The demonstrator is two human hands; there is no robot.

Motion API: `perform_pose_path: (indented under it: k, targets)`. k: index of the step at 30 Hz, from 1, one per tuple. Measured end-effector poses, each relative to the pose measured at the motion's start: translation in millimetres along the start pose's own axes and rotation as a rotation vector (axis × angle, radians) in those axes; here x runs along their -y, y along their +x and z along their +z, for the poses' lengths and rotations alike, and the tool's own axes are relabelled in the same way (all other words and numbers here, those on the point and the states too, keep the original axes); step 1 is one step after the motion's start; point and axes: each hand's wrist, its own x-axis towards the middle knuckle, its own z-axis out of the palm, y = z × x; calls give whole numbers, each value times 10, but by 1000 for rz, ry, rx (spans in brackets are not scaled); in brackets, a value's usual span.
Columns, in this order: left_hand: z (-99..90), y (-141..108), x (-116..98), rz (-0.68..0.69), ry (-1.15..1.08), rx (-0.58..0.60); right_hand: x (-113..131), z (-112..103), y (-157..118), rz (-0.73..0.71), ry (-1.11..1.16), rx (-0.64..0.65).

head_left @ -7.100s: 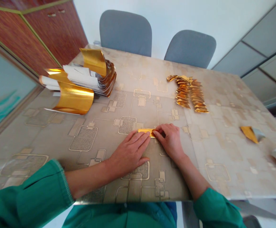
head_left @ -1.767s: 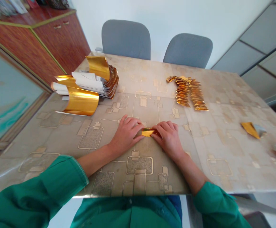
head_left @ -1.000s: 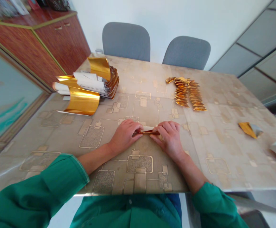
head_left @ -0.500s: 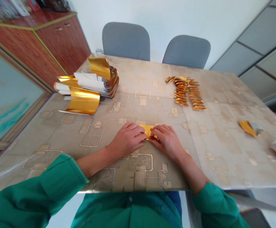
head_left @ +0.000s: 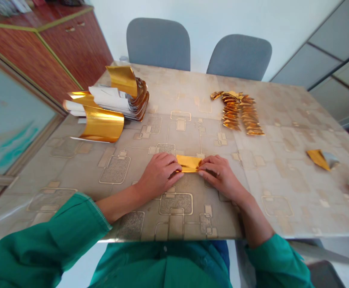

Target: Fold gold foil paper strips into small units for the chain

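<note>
A rectangular gold foil strip is laid flat on the patterned beige counter, between the left hand and the right hand. Both hands are held low and half-curled, with the fingers at its short ends; whether it is gripped or only pressed cannot quite be told. Beyond are placed a curled stack of gold-and-white paper strips and a curved row of small folded gold foil pieces.
</note>
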Motion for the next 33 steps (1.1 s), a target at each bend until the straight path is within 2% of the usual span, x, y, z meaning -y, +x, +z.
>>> perform_pose_path:
  k: [11, 20, 33]
  targets:
    - [0, 57, 56, -83, -6, -4, 115, 98, 44, 179, -110, -92]
    - [-17, 92, 50, -149, 8, -16, 173, 152, 64, 198, -266, -135]
    - [-13, 106, 49, -181, 12, -9, 180, 159, 65, 220, -260, -158]
